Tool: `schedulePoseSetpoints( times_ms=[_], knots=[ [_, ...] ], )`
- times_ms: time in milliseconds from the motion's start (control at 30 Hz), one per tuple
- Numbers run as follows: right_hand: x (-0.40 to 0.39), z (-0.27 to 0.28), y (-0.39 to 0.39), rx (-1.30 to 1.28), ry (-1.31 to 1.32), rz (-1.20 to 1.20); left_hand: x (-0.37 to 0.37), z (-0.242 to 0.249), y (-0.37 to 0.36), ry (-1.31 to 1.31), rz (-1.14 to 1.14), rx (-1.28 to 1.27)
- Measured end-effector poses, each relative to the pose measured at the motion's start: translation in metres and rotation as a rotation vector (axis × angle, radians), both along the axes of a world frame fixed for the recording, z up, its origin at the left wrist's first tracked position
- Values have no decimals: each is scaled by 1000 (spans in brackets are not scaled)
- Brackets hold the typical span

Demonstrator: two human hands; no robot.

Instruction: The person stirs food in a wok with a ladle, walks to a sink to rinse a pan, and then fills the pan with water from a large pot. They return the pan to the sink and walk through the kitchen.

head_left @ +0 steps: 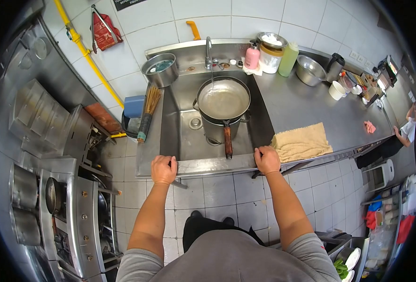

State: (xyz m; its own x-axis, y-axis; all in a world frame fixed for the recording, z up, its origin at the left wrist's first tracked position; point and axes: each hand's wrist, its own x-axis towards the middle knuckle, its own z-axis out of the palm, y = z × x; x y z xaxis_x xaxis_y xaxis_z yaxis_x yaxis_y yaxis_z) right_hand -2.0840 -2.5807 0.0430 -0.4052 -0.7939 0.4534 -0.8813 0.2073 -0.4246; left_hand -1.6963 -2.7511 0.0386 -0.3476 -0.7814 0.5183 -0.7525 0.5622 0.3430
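Note:
My left hand (164, 169) is closed over the front edge of the steel sink (198, 168), near its left corner. Farther right, my right hand (267, 160) curls round the same edge, close beside a folded yellow towel (302, 142). Between and beyond my hands, a frying pan (223, 99) with a worn wooden handle (228, 141) sits on top of a large pot (217, 130) in the basin. The handle points toward me. A thin stream of water runs from the faucet (209, 51) into the pan.
A bamboo brush (149, 113) and a metal pot (160, 69) stand left of the basin. Along the back right are a pink pump bottle (252, 55), a green bottle (288, 59) and a steel bowl (311, 70). A stove (83, 216) is at left; another person (396, 141) is at far right.

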Motion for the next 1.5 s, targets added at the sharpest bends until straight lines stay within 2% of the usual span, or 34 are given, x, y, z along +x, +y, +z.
schedulePoseSetpoints(
  times_ms=[700, 767, 800, 833, 867, 900, 1000, 1067, 1200, 1267, 1367, 1500],
  knots=[
    [-3, -3, 0, 1, -19, 40, 6, 1, 3, 16, -8, -2],
    [-5, -21, 1, -30, -71, -21, 3, -7, -1, 68, -72, -20],
    [-10, -24, 3, 2, -56, 8, 1, -8, -3, 66, -171, -149],
    [-15, -29, 2, 178, -63, -52, -2, -1, 5, 20, -97, 16],
    [-13, -22, 7, 94, -63, -48, -6, -4, 5, 54, -107, -49],
    [-6, 4, 17, 126, -132, -53, -6, -3, 8, -10, -87, -22],
    [-12, 5, 23, 109, -109, -43, -8, -13, 4, -31, -73, -37],
    [-11, 3, 23, 88, -113, -17, -6, -10, 7, -66, -8, 59],
    [-11, 3, 22, 89, -94, -9, -7, -9, 9, -40, -46, 16],
    [-11, -1, 22, -1, -104, -16, -7, -11, 6, -35, -53, -4],
    [-12, 2, 21, 73, -89, -24, -8, -11, 8, -31, -46, -18],
    [-11, 3, 21, 34, -105, -14, -8, -9, 9, -42, -46, -7]
  ],
)
